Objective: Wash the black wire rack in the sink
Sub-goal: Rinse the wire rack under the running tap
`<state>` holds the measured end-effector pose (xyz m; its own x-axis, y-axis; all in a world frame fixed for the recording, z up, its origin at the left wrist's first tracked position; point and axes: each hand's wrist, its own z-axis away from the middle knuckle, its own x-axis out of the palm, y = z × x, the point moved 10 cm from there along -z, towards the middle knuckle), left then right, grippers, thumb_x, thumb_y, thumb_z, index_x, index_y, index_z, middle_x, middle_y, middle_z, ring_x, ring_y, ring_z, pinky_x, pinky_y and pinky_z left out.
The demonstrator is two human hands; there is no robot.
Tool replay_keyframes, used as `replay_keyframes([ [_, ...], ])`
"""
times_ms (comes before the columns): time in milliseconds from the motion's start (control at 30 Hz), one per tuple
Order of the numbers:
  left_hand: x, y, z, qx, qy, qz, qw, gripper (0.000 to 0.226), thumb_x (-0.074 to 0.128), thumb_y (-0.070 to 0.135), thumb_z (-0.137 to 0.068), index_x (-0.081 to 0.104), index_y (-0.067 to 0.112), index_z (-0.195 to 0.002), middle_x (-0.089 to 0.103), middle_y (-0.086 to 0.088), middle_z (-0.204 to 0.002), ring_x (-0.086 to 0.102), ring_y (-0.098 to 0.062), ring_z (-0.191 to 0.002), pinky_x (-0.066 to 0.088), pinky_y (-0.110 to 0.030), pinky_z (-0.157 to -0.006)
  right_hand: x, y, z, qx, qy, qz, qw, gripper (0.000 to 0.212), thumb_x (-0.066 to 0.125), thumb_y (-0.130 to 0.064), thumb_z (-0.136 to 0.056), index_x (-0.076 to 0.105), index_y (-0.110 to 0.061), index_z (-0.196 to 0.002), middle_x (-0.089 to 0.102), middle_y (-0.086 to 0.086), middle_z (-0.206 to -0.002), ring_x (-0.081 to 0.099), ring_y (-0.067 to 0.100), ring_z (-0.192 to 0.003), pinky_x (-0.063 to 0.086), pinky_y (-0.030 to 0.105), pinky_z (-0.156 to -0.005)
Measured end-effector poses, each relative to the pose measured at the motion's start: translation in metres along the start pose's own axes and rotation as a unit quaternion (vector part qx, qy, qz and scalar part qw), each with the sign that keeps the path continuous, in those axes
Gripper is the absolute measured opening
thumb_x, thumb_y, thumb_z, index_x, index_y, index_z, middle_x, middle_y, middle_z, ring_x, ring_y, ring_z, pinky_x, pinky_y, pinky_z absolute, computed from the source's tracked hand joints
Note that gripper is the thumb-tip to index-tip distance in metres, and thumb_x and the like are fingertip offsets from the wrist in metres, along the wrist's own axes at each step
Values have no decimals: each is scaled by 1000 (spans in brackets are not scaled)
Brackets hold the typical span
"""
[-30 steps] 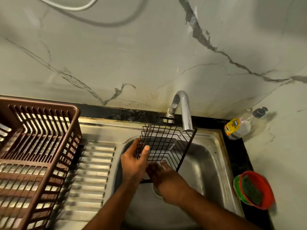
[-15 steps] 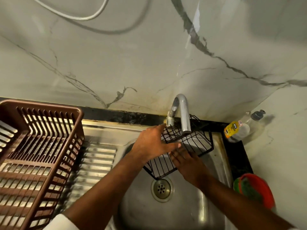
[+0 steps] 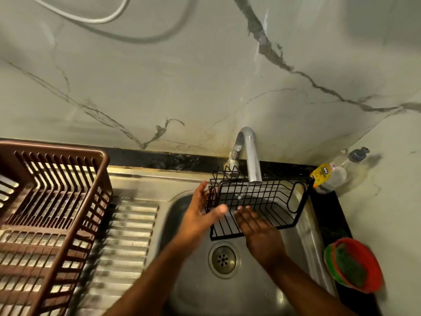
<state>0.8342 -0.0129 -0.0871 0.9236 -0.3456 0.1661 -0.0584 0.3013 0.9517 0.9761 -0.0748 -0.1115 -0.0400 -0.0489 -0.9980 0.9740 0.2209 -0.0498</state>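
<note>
A person is holding a black wire rack (image 3: 262, 201) over the basin of a steel sink (image 3: 250, 290), directly beneath the curved tap (image 3: 250, 156), from which a thin stream of water is falling into the rack. The left hand (image 3: 202, 213) is bracing the rack's left end, its fingers stretched straight and its thumb lying across the near rim. The right hand (image 3: 257, 226) is lying flat with straight fingers on the rack's lower front wires. The drain (image 3: 224, 260) is showing just below the rack, between the two forearms. A brown plastic dish basket (image 3: 52, 215) is sitting on the ribbed drainboard at left. On the dark tabletop at right, a soap bottle with a yellow label (image 3: 328, 175) is leaning near the wall, and a red bowl holding a green scrubber (image 3: 354, 265) is standing beside the sink.
</note>
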Motion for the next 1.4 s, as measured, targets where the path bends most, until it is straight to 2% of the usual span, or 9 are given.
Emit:
replay_keyframes([
  [133,10,3,-2,42,138,32,989,59,75,20,-91,51,18,-145,66,-2,-133,62,-20,-126,53,-31,-105,-7,-2,-3,39,18,12,999,65,57,-3,-69,65,-12,-132,64,8,-136,64,24,-124,38,40,-110],
  [267,3,11,-2,123,146,5,982,68,66,24,-82,49,4,-145,64,-15,-133,61,-30,-125,52,-49,-106,-5,-12,-10,115,11,-26,993,102,79,-1,-51,45,-8,-148,49,17,-151,48,33,-138,29,44,-122],
  [400,2,17,-12,152,145,-20,978,71,59,19,-78,47,-7,-143,63,-26,-131,60,-40,-125,48,-58,-107,2,-68,-22,109,-22,-77,991,132,88,-27,-42,21,-7,-154,42,19,-155,35,35,-147,25,46,-122],
  [567,1,31,-24,187,88,1,978,70,59,19,-78,49,-14,-138,65,-26,-129,66,-27,-122,54,-39,-104,6,-53,-26,49,-74,-60,994,120,82,-22,-59,17,-13,-160,17,10,-167,18,26,-153,26,44,-123],
  [667,-12,26,-29,189,87,2,978,72,62,21,-81,45,-18,-140,61,-35,-132,62,-40,-125,52,-51,-106,2,-4,-12,115,-106,-42,987,119,64,-5,-81,-24,-33,-155,-20,-6,-166,-16,20,-153,-2,47,-126],
  [733,-21,25,-27,192,100,-10,976,73,63,23,-82,45,-14,-143,62,-30,-134,61,-40,-127,49,-57,-107,1,26,4,164,-131,-25,978,113,56,-2,-86,-33,-38,-147,-20,-8,-166,-19,20,-153,-10,44,-124],
  [1000,-25,13,-19,186,124,-25,974,74,66,27,-83,48,-17,-139,64,-28,-132,60,-39,-128,48,-59,-107,10,21,15,349,-124,-69,926,101,52,-33,-95,-27,-3,-148,-19,23,-164,-21,39,-151,-6,48,-125],
  [1200,-22,11,-13,175,137,-43,974,71,60,20,-77,51,-13,-139,68,-24,-127,67,-35,-121,53,-50,-104,23,-89,-30,151,-132,-98,975,104,52,-31,-93,-32,-7,-150,-39,20,-156,-40,36,-144,-11,50,-124],
  [1400,-46,14,-11,163,138,-35,976,71,64,22,-78,51,-13,-139,66,-26,-131,63,-37,-126,52,-48,-106,13,-32,-10,80,-122,-75,986,113,61,-8,-88,-29,-30,-153,-36,-11,-159,-33,13,-147,-21,37,-118],
])
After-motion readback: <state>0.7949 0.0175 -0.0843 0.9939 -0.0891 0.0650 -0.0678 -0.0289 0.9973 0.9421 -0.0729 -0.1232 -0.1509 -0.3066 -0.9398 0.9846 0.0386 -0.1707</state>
